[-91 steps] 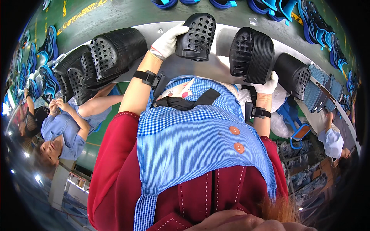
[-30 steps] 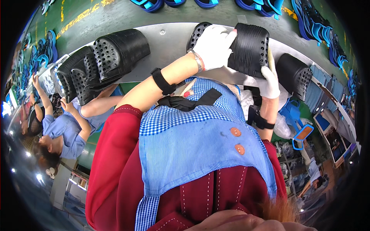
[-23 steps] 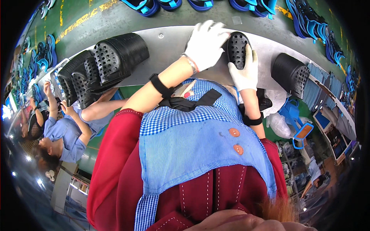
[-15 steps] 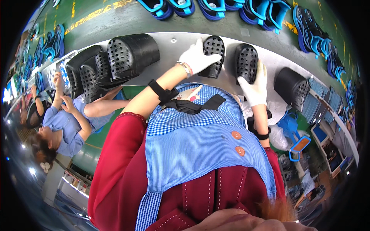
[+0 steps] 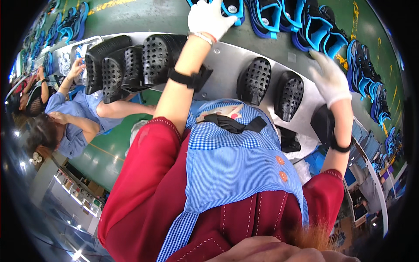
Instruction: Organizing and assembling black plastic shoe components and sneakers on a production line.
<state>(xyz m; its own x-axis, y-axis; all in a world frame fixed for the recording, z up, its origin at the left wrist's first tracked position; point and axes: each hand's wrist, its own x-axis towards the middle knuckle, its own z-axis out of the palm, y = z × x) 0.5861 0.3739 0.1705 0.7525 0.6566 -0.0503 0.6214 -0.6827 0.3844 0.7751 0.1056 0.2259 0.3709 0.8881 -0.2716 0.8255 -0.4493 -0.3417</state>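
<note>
My left hand [image 5: 210, 19], in a white glove, is stretched over the far side of the metal bench, its thumb spread beside a blue-and-black shoe [image 5: 233, 8]. Its fingertips run to the picture's upper edge; I cannot tell whether they touch the shoe. To the right, my gloved right hand [image 5: 331, 81] is raised with fingers extended, slightly blurred and holding nothing visible. Between my arms, two black shoe-shaped blocks [image 5: 256, 78] [image 5: 290, 95] with holes across their faces lie on the bench. Another black block [image 5: 322, 124] is partly covered by my right forearm.
Several black holed blocks [image 5: 114, 72] crowd the left part of the metal bench [image 5: 224, 65]. Beyond it, rows of blue-and-black shoes [image 5: 314, 28] stand on a green surface. A person in blue [image 5: 80, 124] sits at the left. Stacked blue sheets [image 5: 371, 139] are at the right.
Both hands have left the two black blocks, which stay on the bench. My left hand moved away and up toward the shoes; my right hand moved up and right. The view has shifted.
</note>
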